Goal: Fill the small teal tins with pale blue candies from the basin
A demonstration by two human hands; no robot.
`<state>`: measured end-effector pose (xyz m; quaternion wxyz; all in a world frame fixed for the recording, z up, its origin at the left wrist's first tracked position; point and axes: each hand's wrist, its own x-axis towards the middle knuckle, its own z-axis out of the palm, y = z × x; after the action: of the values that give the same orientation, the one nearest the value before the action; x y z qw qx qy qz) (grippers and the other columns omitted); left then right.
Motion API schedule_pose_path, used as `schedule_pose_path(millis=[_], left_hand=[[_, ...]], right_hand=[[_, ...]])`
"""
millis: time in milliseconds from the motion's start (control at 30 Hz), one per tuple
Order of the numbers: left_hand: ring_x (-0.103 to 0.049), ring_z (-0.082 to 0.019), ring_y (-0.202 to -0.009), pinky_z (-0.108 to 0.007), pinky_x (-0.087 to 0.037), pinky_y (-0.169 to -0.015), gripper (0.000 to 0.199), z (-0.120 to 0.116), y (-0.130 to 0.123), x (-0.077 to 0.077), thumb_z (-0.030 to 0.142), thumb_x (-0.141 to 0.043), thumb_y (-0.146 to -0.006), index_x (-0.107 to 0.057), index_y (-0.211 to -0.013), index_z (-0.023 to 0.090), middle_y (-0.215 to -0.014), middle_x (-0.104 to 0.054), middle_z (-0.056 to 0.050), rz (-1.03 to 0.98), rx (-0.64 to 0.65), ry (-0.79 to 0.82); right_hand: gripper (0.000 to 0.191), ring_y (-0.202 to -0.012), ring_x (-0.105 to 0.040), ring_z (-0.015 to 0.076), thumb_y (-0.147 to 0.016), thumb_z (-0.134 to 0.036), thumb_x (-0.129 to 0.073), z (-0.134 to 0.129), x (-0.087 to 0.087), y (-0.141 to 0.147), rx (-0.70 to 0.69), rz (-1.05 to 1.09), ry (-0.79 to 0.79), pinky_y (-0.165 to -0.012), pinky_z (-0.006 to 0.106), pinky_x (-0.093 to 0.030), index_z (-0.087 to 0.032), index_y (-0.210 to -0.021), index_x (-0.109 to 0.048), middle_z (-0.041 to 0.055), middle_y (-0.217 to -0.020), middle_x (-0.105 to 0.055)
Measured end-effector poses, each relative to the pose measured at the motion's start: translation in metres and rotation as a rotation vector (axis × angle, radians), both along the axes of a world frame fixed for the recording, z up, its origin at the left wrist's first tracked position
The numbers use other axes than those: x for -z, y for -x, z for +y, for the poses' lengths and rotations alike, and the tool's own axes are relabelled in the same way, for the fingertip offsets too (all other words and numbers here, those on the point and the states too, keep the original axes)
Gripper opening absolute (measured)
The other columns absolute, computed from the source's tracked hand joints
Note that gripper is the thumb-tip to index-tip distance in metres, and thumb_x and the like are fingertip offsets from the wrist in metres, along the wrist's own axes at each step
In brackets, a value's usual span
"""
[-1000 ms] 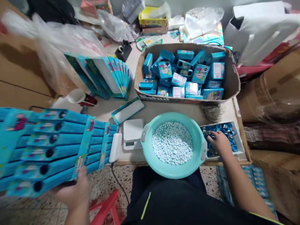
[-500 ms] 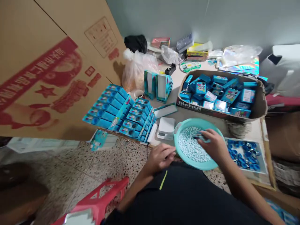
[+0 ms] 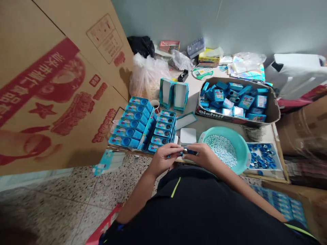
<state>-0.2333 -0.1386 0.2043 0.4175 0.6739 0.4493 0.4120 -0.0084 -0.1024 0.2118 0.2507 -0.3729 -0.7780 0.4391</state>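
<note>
A grey-blue wall (image 3: pixel 178 20) closes off the far side; the counter (image 3: pixel 193 97) stands before it, and a large printed carton (image 3: pixel 71 115) occupies the left side. My hands meet over the near edge of the counter. My right hand (image 3: pixel 203 155) grasps a small blue-and-silver piece (image 3: pixel 185 150) between thumb and fingers. My left hand (image 3: pixel 165 157) has its fingers bent at the left end of that piece; I cannot tell whether they grip it. The white scale (image 3: pixel 188 134) sits just beyond both hands. To its left, blue boxes (image 3: pixel 129 123) stand in two slanted rows. To the right, the turquoise bowl (image 3: pixel 241 146) contains pale candies (image 3: pixel 221 149). Farther right, loose blue-and-silver pieces (image 3: pixel 263 157) lie in a white tray (image 3: pixel 280 166). Beyond the bowl, an open box (image 3: pixel 227 117) holds blue packets (image 3: pixel 246 101).
</note>
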Motion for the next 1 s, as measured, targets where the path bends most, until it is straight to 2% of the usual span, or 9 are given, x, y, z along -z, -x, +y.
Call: schedule_pose_path(millis=[67, 167, 233, 300, 400, 567, 767, 867, 1000], left_hand=[[-0.075, -0.019, -0.094, -0.031, -0.062, -0.085, 0.023, -0.007, 0.005, 0.003, 0.02, -0.063, -0.097, -0.081, -0.111, 0.022, -0.105, -0.079, -0.009, 0.072, -0.074, -0.053], [-0.074, -0.019, -0.094, -0.033, -0.06, -0.09, 0.02, -0.019, 0.015, 0.005, 0.021, -0.063, -0.097, -0.081, -0.106, 0.021, -0.101, -0.079, -0.007, 0.261, -0.318, -0.119], [-0.072, -0.021, -0.095, -0.035, -0.058, -0.094, 0.019, -0.022, 0.024, 0.005, 0.024, -0.062, -0.097, -0.08, -0.101, 0.021, -0.098, -0.078, -0.006, 0.415, -0.458, -0.113], [-0.071, -0.022, -0.097, -0.037, -0.055, -0.096, 0.018, -0.019, 0.031, 0.002, 0.027, -0.063, -0.096, -0.08, -0.098, 0.022, -0.098, -0.076, -0.006, 0.556, -0.511, -0.061], [-0.068, -0.023, -0.101, -0.037, -0.052, -0.096, 0.012, -0.003, 0.039, -0.006, 0.027, -0.069, -0.089, -0.079, -0.095, 0.023, -0.101, -0.073, -0.006, 0.686, -0.427, 0.105], [-0.066, -0.023, -0.081, -0.033, -0.047, -0.072, 0.021, 0.036, 0.04, -0.024, 0.024, -0.082, -0.075, -0.07, -0.092, 0.022, -0.091, -0.07, -0.003, 0.91, -0.241, 0.431], [-0.06, -0.021, -0.07, -0.03, -0.041, -0.066, 0.037, 0.074, 0.039, -0.022, 0.02, -0.092, -0.059, -0.06, -0.077, 0.022, -0.072, -0.063, 0.002, 1.069, -0.123, 0.516], [-0.06, -0.02, -0.069, -0.03, -0.044, -0.068, 0.037, 0.07, 0.041, -0.025, 0.018, -0.091, -0.059, -0.064, -0.084, 0.021, -0.074, -0.063, 0.002, 0.99, -0.132, 0.539], [-0.065, -0.019, -0.079, -0.033, -0.052, -0.075, 0.022, 0.04, 0.023, -0.039, 0.023, -0.075, -0.082, -0.073, -0.104, 0.021, -0.093, -0.071, -0.003, 0.598, -0.236, 0.382]], right_hand=[[0.034, -0.068, -0.059, 0.0151, -0.1, -0.048, -0.065, 0.0, 0.004, -0.003, -0.006, 0.048, 0.076, -0.063, 0.026, -0.044, -0.018, -0.088, -0.076, 0.004, -0.079, -0.071], [0.035, -0.065, -0.056, 0.0138, -0.1, -0.047, -0.063, 0.007, 0.008, -0.007, -0.039, 0.063, 0.098, -0.062, 0.025, -0.043, -0.017, -0.086, -0.076, 0.0037, -0.075, -0.069], [0.036, -0.062, -0.053, 0.0131, -0.1, -0.045, -0.062, 0.014, 0.009, -0.009, -0.063, 0.028, 0.08, -0.06, 0.025, -0.04, -0.017, -0.081, -0.073, 0.0029, -0.07, -0.066], [0.037, -0.061, -0.051, 0.013, -0.1, -0.045, -0.062, 0.02, 0.01, -0.01, -0.066, -0.002, 0.068, -0.06, 0.026, -0.038, -0.016, -0.078, -0.072, 0.0029, -0.069, -0.064], [0.038, -0.062, -0.051, 0.0132, -0.1, -0.047, -0.062, 0.024, 0.01, -0.012, -0.056, -0.006, 0.078, -0.06, 0.026, -0.038, -0.016, -0.08, -0.073, 0.0039, -0.073, -0.067], [0.042, -0.06, -0.05, 0.0132, -0.099, -0.052, -0.061, 0.023, 0.015, -0.021, -0.027, -0.007, 0.124, -0.058, 0.027, -0.036, -0.016, -0.088, -0.077, 0.0035, -0.071, -0.068], [0.04, -0.061, -0.051, 0.014, -0.1, -0.052, -0.061, 0.023, 0.017, -0.031, 0.005, -0.057, 0.08, -0.06, 0.028, -0.036, -0.017, -0.089, -0.078, 0.0045, -0.073, -0.069], [0.036, -0.063, -0.053, 0.0144, -0.102, -0.047, -0.061, 0.022, 0.018, -0.03, -0.039, -0.061, 0.046, -0.062, 0.028, -0.037, -0.018, -0.088, -0.077, 0.0046, -0.075, -0.068], [0.03, -0.069, -0.058, 0.0151, -0.104, -0.039, -0.061, 0.027, 0.021, -0.017, -0.193, -0.061, -0.085, -0.066, 0.027, -0.04, -0.018, -0.092, -0.077, 0.0054, -0.079, -0.068]])
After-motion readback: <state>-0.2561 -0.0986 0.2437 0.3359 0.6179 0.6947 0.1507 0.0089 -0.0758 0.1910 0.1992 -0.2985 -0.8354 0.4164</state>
